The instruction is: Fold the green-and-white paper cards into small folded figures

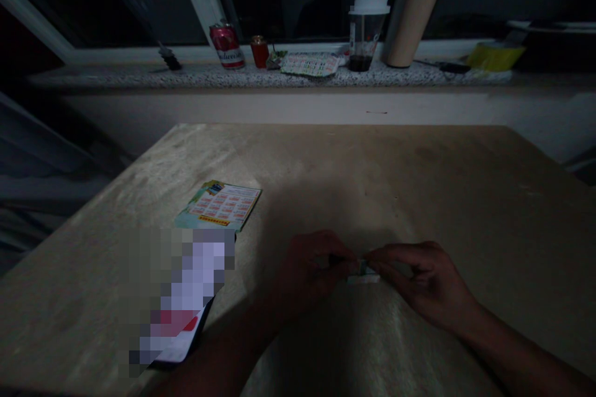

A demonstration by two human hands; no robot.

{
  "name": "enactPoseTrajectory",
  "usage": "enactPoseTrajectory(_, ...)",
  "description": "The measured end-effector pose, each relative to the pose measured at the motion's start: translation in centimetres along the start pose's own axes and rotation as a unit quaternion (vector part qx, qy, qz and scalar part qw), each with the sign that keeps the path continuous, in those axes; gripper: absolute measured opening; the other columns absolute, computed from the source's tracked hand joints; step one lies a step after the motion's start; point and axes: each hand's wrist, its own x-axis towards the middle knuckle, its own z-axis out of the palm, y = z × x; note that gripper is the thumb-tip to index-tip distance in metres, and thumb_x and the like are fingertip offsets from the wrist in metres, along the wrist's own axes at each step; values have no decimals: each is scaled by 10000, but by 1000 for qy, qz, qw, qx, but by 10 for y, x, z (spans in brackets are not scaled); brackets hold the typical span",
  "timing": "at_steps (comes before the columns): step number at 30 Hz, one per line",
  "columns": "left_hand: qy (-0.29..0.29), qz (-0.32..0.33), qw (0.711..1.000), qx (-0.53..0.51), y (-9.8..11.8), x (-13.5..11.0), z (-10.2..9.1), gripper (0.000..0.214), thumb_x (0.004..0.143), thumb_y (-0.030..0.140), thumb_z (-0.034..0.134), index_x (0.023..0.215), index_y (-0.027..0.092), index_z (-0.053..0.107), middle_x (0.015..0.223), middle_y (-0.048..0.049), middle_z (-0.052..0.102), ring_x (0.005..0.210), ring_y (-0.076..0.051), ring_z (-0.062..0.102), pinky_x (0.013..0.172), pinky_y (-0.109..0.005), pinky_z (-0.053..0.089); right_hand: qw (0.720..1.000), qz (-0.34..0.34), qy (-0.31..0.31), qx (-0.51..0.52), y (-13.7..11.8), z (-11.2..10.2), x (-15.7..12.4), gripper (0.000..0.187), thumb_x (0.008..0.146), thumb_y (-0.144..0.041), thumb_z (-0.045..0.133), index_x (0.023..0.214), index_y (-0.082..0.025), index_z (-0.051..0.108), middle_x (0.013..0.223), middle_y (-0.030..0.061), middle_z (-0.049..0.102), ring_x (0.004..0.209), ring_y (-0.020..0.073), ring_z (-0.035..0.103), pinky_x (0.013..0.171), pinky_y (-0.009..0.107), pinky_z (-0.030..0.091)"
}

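Note:
Both hands meet low over the table, right of the middle. A small pale piece, folded and paper-like, sits between their fingertips. My left hand is closed, thumb and forefinger pinching the left side of the piece. From the other side, my right hand pinches it with thumb and fingertips. Dim light and the fingers hide much of the piece, so its exact shape cannot be made out. Left of my left hand lies a phone with a lit, pixelated screen. Beyond it is a printed card or sheet with boxes of text.
The table reaches to a wall beneath a window. On the speckled sill stand a red drink can, a small red jar, a printed packet, a lidded cup with a straw, a cardboard tube and yellow tape.

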Motion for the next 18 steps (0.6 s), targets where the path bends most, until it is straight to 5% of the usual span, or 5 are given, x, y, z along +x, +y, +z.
enactPoseTrajectory(18, -17, -96, 994, -47, -7, 3, -4, 80, 809, 254, 774, 826, 177, 783, 773, -24, 734, 728, -147, 658, 693, -271, 487, 995, 39, 35, 84, -3, -2, 3, 136, 891, -234, 699, 875, -232, 834, 704, 19, 806, 568, 139, 732, 509, 186, 545)
